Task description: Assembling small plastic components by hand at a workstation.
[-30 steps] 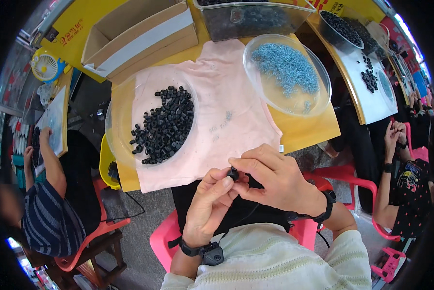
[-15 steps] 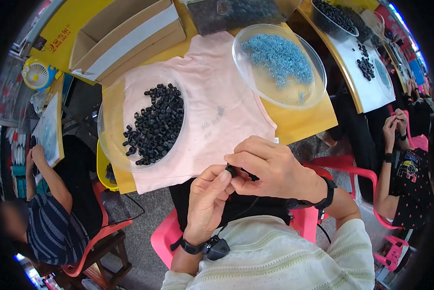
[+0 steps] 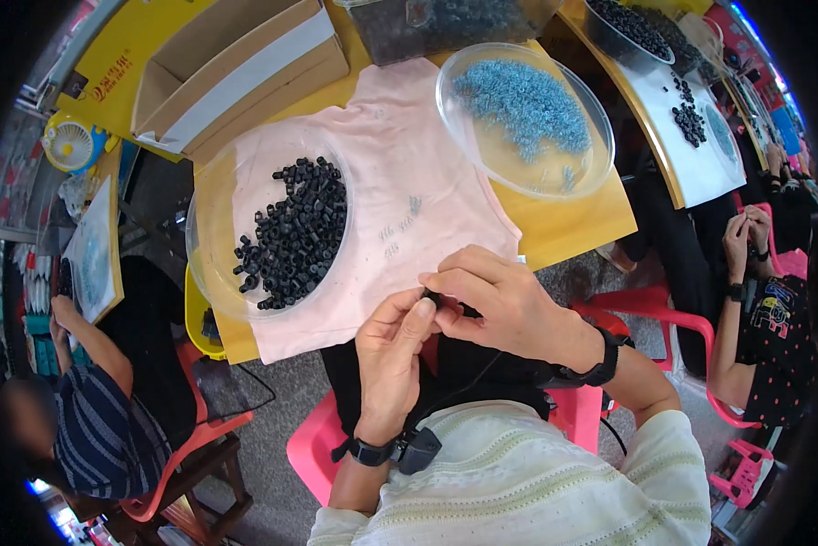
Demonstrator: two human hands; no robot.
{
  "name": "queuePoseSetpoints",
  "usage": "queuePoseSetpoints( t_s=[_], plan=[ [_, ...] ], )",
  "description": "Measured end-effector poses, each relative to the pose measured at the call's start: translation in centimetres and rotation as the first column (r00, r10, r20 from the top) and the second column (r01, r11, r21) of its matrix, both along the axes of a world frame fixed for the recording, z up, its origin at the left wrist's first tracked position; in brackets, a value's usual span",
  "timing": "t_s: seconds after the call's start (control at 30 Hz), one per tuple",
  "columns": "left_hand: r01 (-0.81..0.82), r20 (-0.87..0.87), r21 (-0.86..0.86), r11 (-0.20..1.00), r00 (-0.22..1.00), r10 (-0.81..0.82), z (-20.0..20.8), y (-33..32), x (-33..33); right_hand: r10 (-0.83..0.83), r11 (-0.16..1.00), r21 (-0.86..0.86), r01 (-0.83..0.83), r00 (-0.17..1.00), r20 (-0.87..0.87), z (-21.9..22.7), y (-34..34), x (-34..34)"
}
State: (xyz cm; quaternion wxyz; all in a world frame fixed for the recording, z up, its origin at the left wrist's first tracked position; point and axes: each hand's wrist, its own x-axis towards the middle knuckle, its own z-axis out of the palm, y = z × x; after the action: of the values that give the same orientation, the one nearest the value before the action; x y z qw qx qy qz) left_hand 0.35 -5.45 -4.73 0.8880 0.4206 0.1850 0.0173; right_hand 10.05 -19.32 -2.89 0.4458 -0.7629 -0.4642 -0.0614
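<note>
Just past the near edge of the pink cloth, my two hands meet. My left hand pinches a small black plastic part between thumb and fingers. Bent over the same part, my right hand has its fingertips closed against it; whether they hold a tiny piece as well is hidden. Several similar black parts lie heaped in a clear round tray on the left. Toward the far right, another clear round tray holds a pile of tiny bluish pieces. A few small metallic bits rest on the cloth.
An open cardboard box and a clear bin of dark parts stand at the back of the yellow table. A yellow container is below its left edge. Co-workers sit left and right on red and pink chairs.
My hands have shifted slightly away from my body, still together at the black part. The co-worker's hands on the left have moved a little nearer to that person.
</note>
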Motion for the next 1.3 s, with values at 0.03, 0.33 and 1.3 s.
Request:
queuePoseSetpoints(
  t_s=[0.03,0.33,1.3],
  plan=[
    [-0.031,0.048,0.061,0.998,0.998,0.028,-0.1,0.1,0.2,0.003,1.000,0.001,-0.003,1.000,0.019,0.3,0.2,0.1],
    [-0.013,0.048,0.022,1.000,0.999,0.012,-0.2,0.2,0.3,-0.030,0.998,-0.063,0.030,1.000,-0.002,1.1,0.4,0.1],
    [0.108,0.008,0.074,0.991,0.994,-0.109,0.9,0.1,-0.1,-0.010,0.974,-0.224,0.041,0.990,0.140,1.0,-0.1,-0.3]
  ],
)
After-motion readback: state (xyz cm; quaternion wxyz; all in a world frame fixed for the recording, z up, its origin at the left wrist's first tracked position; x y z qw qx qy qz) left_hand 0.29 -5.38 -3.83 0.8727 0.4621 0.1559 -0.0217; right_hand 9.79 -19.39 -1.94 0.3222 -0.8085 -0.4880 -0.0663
